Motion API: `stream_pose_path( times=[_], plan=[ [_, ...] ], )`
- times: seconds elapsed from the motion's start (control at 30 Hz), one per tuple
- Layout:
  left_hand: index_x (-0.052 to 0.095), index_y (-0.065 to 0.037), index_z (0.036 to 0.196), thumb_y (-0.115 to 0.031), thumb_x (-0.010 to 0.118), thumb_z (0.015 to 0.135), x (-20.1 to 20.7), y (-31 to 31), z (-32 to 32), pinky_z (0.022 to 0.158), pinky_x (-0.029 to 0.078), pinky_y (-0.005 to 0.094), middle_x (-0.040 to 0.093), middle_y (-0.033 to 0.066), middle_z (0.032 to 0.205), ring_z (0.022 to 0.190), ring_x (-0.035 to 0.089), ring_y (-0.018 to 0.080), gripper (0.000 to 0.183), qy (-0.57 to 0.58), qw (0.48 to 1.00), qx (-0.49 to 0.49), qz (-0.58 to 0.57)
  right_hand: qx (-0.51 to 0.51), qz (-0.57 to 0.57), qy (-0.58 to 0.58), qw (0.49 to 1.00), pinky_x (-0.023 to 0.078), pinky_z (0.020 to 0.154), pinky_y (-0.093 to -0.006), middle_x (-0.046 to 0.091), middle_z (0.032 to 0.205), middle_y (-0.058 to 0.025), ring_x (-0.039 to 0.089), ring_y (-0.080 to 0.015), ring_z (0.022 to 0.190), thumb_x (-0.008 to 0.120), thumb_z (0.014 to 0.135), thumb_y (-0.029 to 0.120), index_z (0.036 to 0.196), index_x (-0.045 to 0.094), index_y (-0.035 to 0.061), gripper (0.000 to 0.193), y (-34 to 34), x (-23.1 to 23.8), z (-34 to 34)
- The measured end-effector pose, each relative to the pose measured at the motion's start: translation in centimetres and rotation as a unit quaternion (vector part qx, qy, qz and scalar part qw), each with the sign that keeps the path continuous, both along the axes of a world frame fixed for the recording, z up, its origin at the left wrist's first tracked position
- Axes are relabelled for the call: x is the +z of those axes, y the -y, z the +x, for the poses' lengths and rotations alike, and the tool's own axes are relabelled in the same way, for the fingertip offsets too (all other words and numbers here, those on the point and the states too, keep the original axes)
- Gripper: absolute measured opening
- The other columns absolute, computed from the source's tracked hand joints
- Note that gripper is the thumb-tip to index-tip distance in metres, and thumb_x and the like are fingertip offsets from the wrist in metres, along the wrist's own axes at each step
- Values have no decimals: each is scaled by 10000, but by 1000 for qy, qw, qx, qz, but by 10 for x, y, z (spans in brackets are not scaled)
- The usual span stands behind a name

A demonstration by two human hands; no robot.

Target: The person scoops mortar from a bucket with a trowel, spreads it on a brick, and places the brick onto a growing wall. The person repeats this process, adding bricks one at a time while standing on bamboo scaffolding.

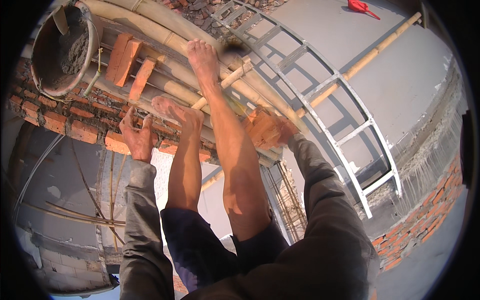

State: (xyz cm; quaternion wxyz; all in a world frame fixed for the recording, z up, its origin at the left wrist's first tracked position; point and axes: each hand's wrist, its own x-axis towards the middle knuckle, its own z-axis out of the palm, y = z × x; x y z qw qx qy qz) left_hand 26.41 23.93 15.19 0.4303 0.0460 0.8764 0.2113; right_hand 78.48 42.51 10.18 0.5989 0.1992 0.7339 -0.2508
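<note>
My left hand (137, 136) is held over the brick wall (82, 131), its fingers apart and nothing in it. Just beyond its fingertips, a single orange brick (142, 80) lies across the bamboo poles (172, 67). Two more bricks (123, 59) lie side by side farther left. By my right leg, my right hand (287, 131) is closed against the end of a brick (263, 127) in a small cluster on the bamboo; its fingers are partly hidden there.
A round bucket (84, 62) of grey mortar stands at upper left, with a trowel (60, 20) in it. A metal ladder (320, 90) slants along the right. My bare feet rest on the bamboo scaffold, high above lower surfaces. A red object (361, 7) lies at the far right.
</note>
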Motion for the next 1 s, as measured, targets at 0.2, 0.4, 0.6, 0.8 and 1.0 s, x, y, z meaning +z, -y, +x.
stream_pose_path(
  times=[0.2, 0.4, 0.6, 0.8, 1.0],
  plan=[
    [569, 28, 1471, -96, 786, 932, -19, -9, 21, 1064, 510, 375, 465, 196, 1453, 1320, 555, 276, 594, 56, 997, 14, 44, 26, 300, -236, 924, 549, 890, -561, 737, 1224, -273, 719, -471, 1031, 665, 944, 333, 1214, 713, 2, 431, 89, 10, 8],
    [596, 29, 1442, -45, 814, 872, -16, -50, 40, 1042, 545, 380, 660, 159, 1289, 1207, 672, 274, 614, 170, 980, -19, 104, -314, 375, -185, 853, 573, 882, -497, 733, 1227, -261, 734, -404, 1037, 774, 863, 301, 1271, 687, -35, 536, 51, 38, -53],
    [609, -27, 1443, -127, 906, 748, 5, -139, 79, 1045, 545, 406, 665, 189, 1343, 1241, 673, 325, 763, 217, 897, -253, 291, -666, 188, -134, 709, 600, 843, -343, 723, 1213, -206, 735, -222, 1024, 896, 827, 203, 1335, 646, -91, 638, -68, 90, -198],
    [679, -45, 1311, -63, 869, 759, 12, -169, 37, 891, 577, 405, 764, 176, 1027, 983, 762, 332, 585, 123, 936, -199, 265, -778, -93, -285, 552, 562, 977, -355, 698, 1246, -172, 681, -240, 1175, 900, 870, 277, 1481, 549, -53, 779, -71, 78, -308],
    [691, -30, 1276, -38, 859, 800, -33, -84, -62, 962, 560, 385, 744, 167, 1189, 1077, 733, 322, 505, -57, 973, -169, 144, -404, 16, -148, 903, 507, 1126, -473, 639, 1372, -248, 620, -421, 1298, 936, 770, 336, 1612, 412, 3, 1046, -32, 16, -199]
  ],
)
